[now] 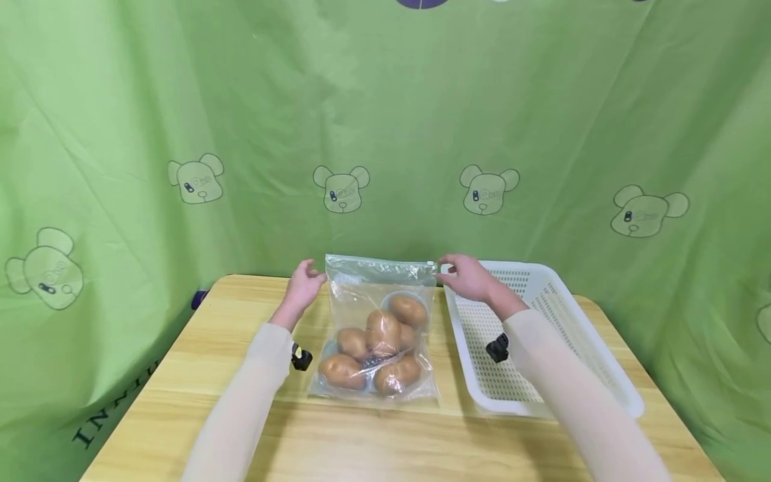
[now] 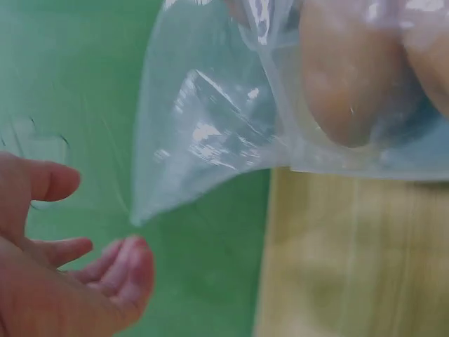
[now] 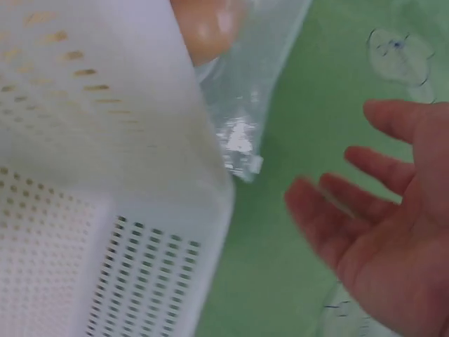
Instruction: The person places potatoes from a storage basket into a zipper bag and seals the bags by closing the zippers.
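A clear slider-zip bag point(image 1: 379, 271) lies on the table with several brown potatoes point(image 1: 383, 333) inside, seen through the plastic. Its zip edge faces away from me, and the small white slider point(image 3: 255, 165) sits at the right end. My left hand point(image 1: 304, 286) is beside the bag's top left corner; in the left wrist view its relaxed fingers point(image 2: 130, 274) are apart from the plastic. My right hand point(image 1: 470, 277) is beside the slider end, over the basket's edge. The right wrist view shows its fingers point(image 3: 316, 214) spread and holding nothing.
A white perforated plastic basket point(image 1: 470, 385) stands on the right of the wooden table point(image 1: 373, 442), close to the bag, under my right forearm. A green curtain point(image 1: 397, 114) with bear-head prints hangs behind the table.
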The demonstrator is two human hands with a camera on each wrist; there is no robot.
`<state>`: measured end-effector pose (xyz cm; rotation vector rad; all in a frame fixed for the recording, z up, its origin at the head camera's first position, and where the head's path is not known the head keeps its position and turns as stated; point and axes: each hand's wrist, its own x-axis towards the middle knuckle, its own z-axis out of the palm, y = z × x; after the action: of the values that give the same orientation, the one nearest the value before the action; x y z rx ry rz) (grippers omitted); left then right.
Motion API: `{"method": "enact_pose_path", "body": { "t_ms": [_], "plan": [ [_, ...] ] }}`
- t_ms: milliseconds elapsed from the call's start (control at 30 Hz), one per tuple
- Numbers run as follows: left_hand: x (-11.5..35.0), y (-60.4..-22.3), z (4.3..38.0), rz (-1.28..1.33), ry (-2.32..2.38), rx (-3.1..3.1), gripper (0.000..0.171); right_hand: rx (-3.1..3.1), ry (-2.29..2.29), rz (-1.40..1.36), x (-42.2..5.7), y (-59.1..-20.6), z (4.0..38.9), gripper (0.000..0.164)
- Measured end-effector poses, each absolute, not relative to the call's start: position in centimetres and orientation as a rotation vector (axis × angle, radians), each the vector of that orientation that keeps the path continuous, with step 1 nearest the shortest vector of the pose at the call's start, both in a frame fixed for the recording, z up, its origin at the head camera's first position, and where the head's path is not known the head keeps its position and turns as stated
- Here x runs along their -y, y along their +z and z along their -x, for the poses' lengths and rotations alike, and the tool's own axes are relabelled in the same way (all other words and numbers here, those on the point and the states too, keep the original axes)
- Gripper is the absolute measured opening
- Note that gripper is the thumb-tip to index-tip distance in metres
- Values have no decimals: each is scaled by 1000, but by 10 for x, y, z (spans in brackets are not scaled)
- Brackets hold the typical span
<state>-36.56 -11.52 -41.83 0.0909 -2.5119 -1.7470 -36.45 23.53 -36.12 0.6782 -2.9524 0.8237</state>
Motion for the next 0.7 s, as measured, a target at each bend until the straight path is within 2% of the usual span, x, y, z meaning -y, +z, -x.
{"method": "enact_pose_path", "body": {
  "t_ms": [133, 333, 700],
  "plan": [
    [114, -408, 345, 48, -1429, 2689, 66, 2940, 600, -659, -237, -353, 342, 55],
    [103, -393, 310, 228, -1037, 2858, 73, 2955, 507, -541, -244, -348, 310, 68],
    [86, -387, 272, 342, -562, 2969, 75, 2935, 420, -443, -244, -343, 267, 86]
  ]
}}
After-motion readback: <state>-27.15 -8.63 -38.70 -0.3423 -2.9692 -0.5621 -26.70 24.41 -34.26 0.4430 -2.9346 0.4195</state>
